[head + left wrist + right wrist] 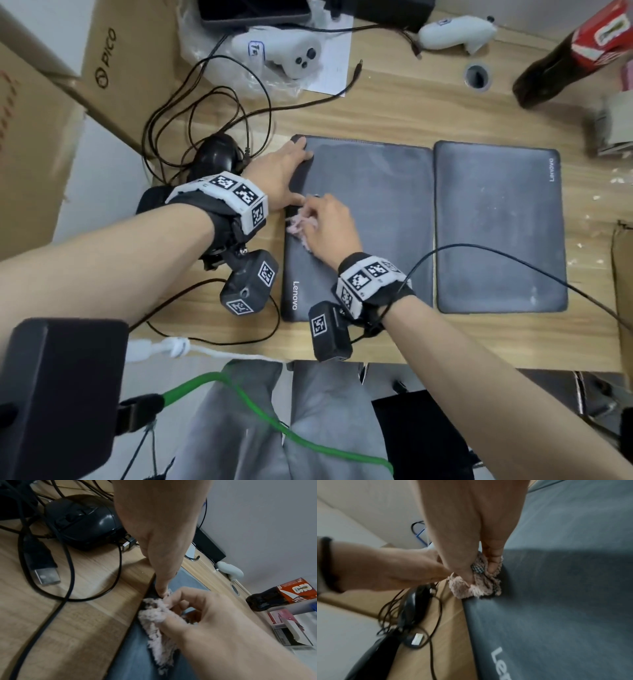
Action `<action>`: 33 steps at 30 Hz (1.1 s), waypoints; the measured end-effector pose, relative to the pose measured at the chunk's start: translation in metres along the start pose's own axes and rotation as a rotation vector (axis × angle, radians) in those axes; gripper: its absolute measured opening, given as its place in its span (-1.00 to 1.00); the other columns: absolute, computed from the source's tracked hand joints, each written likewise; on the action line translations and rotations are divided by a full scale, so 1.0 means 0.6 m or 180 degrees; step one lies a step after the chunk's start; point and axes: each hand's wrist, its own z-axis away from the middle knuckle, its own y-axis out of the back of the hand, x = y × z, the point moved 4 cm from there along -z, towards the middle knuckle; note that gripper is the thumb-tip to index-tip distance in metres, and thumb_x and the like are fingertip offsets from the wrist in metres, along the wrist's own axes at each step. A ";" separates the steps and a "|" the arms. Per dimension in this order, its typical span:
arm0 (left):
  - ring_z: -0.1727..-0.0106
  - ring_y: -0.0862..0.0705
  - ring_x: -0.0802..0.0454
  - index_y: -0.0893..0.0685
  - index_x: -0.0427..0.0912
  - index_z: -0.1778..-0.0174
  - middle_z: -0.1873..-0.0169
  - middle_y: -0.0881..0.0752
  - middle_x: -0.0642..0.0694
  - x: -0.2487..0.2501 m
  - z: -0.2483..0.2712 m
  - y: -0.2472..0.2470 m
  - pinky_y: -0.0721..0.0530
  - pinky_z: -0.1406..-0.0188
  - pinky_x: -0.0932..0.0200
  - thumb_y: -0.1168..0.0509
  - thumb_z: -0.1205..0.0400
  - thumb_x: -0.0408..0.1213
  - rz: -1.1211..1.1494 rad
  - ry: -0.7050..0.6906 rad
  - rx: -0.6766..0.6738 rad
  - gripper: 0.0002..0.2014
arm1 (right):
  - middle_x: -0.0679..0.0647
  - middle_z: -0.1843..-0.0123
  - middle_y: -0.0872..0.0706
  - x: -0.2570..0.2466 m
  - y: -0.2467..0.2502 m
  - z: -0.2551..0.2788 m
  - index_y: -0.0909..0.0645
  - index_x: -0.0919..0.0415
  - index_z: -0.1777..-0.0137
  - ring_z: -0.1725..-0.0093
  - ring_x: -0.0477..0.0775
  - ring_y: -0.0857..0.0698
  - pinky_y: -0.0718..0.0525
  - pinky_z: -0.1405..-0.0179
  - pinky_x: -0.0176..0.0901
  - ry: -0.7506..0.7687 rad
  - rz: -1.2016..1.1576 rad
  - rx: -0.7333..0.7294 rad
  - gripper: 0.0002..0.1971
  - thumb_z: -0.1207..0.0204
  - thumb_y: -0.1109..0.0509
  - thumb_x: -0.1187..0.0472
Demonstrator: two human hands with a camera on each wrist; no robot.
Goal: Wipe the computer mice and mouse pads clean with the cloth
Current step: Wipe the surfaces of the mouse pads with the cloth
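Two dark grey mouse pads lay side by side on the wooden desk (394,113), their long edges nearly touching. The left mouse pad (370,212) bore white "Lenovo" lettering at its near left corner; the right mouse pad (496,233) bore the same word at its far right corner and showed pale smudges.

Cloth (298,226): one, pink and fluffy, with a checked patch seen from the right wrist. It lay bunched on the left edge of the left mouse pad, under the right hand (329,229), whose fingers (493,566) curled round it and pressed it down.

Left hand (279,174): fingers straight, laid flat on the far left corner and left edge of the same pad, its thumb reaching to just beside the cloth; it grasped nothing.

Computer mouse (217,156): one, black and glossy, on the desk just left of the left hand, among a tangle of black cables (205,102). A loose USB plug (45,576) lay near it.

Other stock, at the desk's far edge: two white controllers (291,54), a dark cola bottle (575,58) with a red label, and a cardboard box (102,68) marked PICO to the left.
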 end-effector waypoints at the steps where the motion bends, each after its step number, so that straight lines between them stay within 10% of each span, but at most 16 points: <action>1: -0.74 -0.08 -0.03 -0.19 -0.16 -0.71 -0.75 -0.01 -0.09 -0.001 0.001 -0.001 -0.22 -0.65 0.00 -0.50 -0.57 -0.18 -0.0005 -0.0023 -0.0034 -0.15 | 0.24 0.00 -0.62 -0.005 -0.006 0.003 -0.64 0.20 0.10 -0.05 0.28 -0.61 -0.56 -0.04 0.02 0.0050 0.0025 -0.0080 -0.93 -0.49 -0.34 0.34; 13: -0.75 0.08 -0.07 -0.02 -0.12 -0.75 -0.75 0.09 -0.07 -0.002 0.001 -0.011 -0.09 -0.67 0.05 -0.42 -0.64 -0.25 0.0084 0.0083 -0.0217 -0.14 | 0.17 -0.01 -0.61 -0.019 -0.004 0.018 -0.65 0.18 0.13 -0.07 0.26 -0.64 -0.54 -0.01 -0.05 -0.0196 -0.0021 -0.0244 -0.91 -0.51 -0.32 0.31; 19: -0.63 -0.24 -0.29 -0.04 -0.03 -0.74 -0.73 0.01 -0.11 0.012 0.005 -0.008 -0.38 -0.52 -0.30 -0.43 -0.61 -0.17 -0.0432 0.0381 -0.0286 -0.13 | 0.09 0.03 -0.52 -0.009 -0.040 0.113 -0.66 0.15 0.08 -0.08 0.27 -0.62 -0.53 0.00 -0.03 -0.0149 0.0106 -0.0752 -0.85 -0.51 -0.27 0.34; 28: -0.65 -0.17 -0.25 -0.20 -0.28 -0.65 -0.68 -0.08 -0.27 0.037 0.000 0.000 -0.38 -0.53 -0.17 -0.42 -0.61 -0.31 -0.0674 0.0182 -0.0373 -0.26 | 0.09 0.02 -0.60 0.032 -0.058 0.189 -0.63 0.06 0.21 -0.05 0.25 -0.65 -0.63 -0.08 0.03 -0.0398 -0.0029 -0.0839 -0.86 -0.48 -0.31 0.29; 33: -0.70 -0.12 -0.28 -0.17 -0.07 -0.73 -0.72 0.04 -0.30 0.041 0.002 -0.002 -0.32 -0.56 -0.11 -0.40 -0.64 -0.33 -0.0567 0.0196 -0.0355 -0.24 | -0.03 0.19 -0.65 0.115 0.012 0.215 -0.68 0.17 0.19 0.15 0.09 -0.70 -0.57 0.27 -0.48 -0.1018 -0.0533 -0.0096 -0.94 -0.47 -0.40 0.31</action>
